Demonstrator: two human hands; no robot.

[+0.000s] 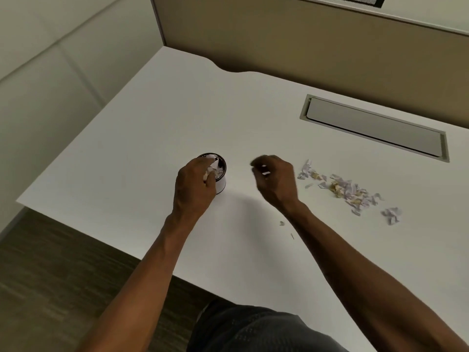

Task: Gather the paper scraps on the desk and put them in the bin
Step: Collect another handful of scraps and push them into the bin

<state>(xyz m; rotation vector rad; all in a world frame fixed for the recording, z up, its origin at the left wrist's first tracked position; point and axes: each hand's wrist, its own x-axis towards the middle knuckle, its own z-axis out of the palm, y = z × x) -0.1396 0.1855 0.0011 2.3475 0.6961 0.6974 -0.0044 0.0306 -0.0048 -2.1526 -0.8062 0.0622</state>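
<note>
A small white cylindrical bin with a dark rim stands on the white desk, holding crumpled white paper. My left hand is over the bin's near left side, fingers closed on crumpled paper scraps at the bin's mouth. My right hand hovers to the right of the bin, fingers curled around small white scraps. A strewn pile of white and yellowish paper scraps lies right of that hand, with a crumpled wad at its far end. Two tiny scraps lie near my right forearm.
A recessed grey cable flap sits in the desk at the back right. A beige partition runs along the desk's far edge. The desk's left and near edges drop to dark carpet.
</note>
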